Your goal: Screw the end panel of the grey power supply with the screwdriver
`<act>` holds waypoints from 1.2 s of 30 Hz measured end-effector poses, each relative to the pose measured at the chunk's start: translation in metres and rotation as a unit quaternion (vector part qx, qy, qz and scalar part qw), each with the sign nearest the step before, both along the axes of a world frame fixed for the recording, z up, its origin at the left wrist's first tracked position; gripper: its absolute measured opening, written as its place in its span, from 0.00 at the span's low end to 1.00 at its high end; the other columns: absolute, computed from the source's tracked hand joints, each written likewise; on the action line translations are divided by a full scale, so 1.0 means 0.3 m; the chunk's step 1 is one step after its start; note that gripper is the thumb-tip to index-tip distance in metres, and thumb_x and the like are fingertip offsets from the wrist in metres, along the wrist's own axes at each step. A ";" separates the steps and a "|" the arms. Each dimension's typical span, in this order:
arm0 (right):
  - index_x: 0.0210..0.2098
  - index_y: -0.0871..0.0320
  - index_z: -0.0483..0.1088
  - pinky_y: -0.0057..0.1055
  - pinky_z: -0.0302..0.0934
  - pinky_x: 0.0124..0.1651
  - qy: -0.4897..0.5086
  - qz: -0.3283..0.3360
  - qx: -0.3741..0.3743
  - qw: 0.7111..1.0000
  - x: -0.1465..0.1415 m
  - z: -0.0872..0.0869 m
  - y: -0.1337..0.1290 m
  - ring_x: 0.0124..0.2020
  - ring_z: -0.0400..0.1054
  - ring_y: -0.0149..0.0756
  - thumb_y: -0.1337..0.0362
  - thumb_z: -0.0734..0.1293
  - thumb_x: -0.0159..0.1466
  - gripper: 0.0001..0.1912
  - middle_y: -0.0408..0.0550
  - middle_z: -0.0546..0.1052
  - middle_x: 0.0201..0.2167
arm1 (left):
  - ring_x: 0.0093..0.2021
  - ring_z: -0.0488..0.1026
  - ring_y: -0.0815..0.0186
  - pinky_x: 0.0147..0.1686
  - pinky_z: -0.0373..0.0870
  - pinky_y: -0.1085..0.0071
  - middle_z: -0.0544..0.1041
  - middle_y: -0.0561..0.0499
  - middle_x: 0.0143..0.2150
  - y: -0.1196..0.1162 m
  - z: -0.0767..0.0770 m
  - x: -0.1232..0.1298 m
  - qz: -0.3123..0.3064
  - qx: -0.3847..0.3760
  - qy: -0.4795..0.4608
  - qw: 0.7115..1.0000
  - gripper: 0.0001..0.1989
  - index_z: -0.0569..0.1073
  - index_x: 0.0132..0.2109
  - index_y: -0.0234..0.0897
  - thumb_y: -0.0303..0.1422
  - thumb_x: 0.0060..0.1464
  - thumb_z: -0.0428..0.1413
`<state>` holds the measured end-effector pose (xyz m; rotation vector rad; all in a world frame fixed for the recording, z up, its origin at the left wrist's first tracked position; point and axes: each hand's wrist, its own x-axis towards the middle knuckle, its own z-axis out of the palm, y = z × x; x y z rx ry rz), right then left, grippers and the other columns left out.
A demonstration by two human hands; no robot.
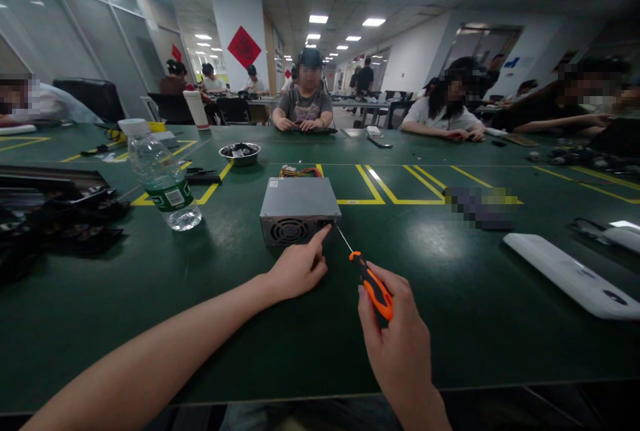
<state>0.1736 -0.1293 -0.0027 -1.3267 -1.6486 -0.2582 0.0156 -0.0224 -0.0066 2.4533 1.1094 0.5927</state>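
A grey metal power supply box rests on the green table, its round fan grille facing me and a bundle of coloured wires behind it. My left hand reaches to its front face, index finger stretched out against the lower right part near the socket, the other fingers curled with nothing visible in them. My right hand is closed round the orange and black handle of a screwdriver. The screwdriver's thin shaft points up and left, with its tip at the box's front right edge.
A water bottle stands left of the box, near a metal bowl. Dark metal parts lie far left. On the right lies a white case. Several people sit around the tables beyond.
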 end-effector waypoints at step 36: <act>0.46 0.54 0.62 0.31 0.68 0.30 0.128 -0.040 -0.124 0.983 0.014 -0.031 -0.015 0.31 0.75 0.35 0.54 0.56 0.65 0.14 0.46 0.77 0.36 | 0.35 0.75 0.63 0.35 0.70 0.67 0.77 0.46 0.39 -0.011 0.000 0.032 0.028 0.228 0.208 0.951 0.31 0.41 0.65 0.28 0.33 0.59 0.43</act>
